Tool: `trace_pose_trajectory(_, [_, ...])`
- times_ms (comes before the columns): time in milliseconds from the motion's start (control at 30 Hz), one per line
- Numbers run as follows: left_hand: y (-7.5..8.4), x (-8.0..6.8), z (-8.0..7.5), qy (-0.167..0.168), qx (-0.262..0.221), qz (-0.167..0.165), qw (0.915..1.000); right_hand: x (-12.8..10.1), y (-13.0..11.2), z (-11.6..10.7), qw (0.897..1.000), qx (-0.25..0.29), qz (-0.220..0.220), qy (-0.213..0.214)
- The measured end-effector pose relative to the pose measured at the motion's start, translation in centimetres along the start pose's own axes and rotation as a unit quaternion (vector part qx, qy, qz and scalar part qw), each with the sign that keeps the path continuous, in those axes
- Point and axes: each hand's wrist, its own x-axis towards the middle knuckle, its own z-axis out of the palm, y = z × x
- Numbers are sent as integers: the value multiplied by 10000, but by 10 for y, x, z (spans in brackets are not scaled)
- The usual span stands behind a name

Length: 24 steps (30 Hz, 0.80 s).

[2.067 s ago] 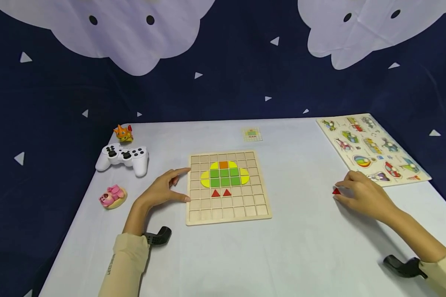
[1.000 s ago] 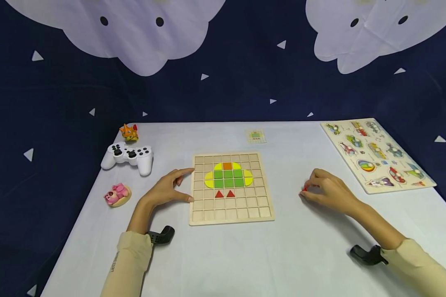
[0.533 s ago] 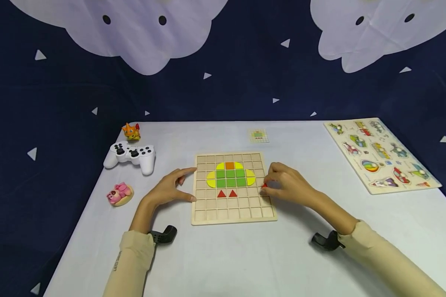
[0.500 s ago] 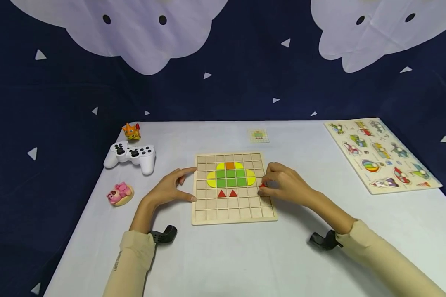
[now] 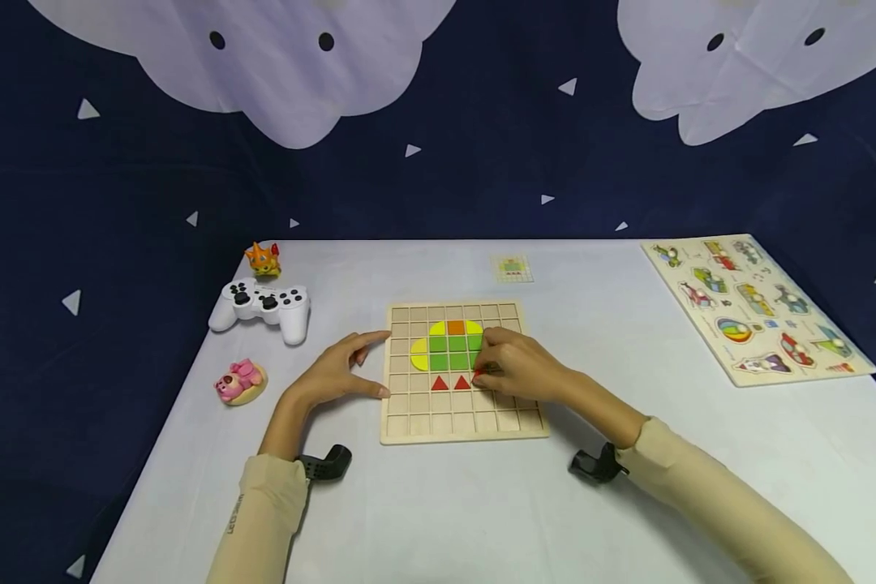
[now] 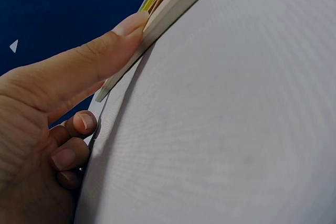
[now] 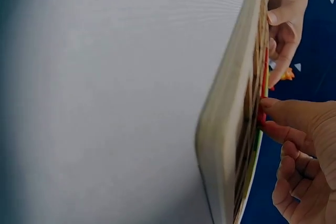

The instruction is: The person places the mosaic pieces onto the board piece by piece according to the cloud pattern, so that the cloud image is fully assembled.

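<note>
A wooden grid board (image 5: 407,425) lies on the white table, bearing green squares (image 5: 457,344), an orange square (image 5: 456,328), yellow rounded pieces (image 5: 419,354) and two red triangles (image 5: 449,383) in a row below. My right hand (image 5: 524,367) is over the board's right half, pinching a red triangle piece (image 7: 262,115) between thumb and fingertip, just right of that row. It hides the yellow pieces on that side. My left hand (image 5: 336,373) rests at the board's left edge, thumb and forefinger spread and touching the rim. In the left wrist view the thumb (image 6: 84,64) presses the rim.
Behind the board lies a small pattern card (image 5: 513,268). A picture puzzle board (image 5: 755,308) is at the right. On the left are an orange figurine (image 5: 264,260), a white game controller (image 5: 261,307) and a pink bear figure (image 5: 239,381).
My right hand has moved left from beside the picture puzzle to above the grid board, carrying the red triangle piece. The left hand has stayed at the board's edge.
</note>
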Motion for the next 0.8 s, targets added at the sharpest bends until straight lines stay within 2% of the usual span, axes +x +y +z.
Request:
trace_pose_trajectory(200, [2,1,-1,10,116,26,9999,-2,-1,2,9998,196,35,-64])
trace_pose_trajectory(600, [-2,4,-1,1,58,153,9999,-6,0,2,9998,172,-11,-50])
trace_pose_trajectory(800, [-3,4,0,-28,35,39,10000,-8,0,4,9998,175,9,-80])
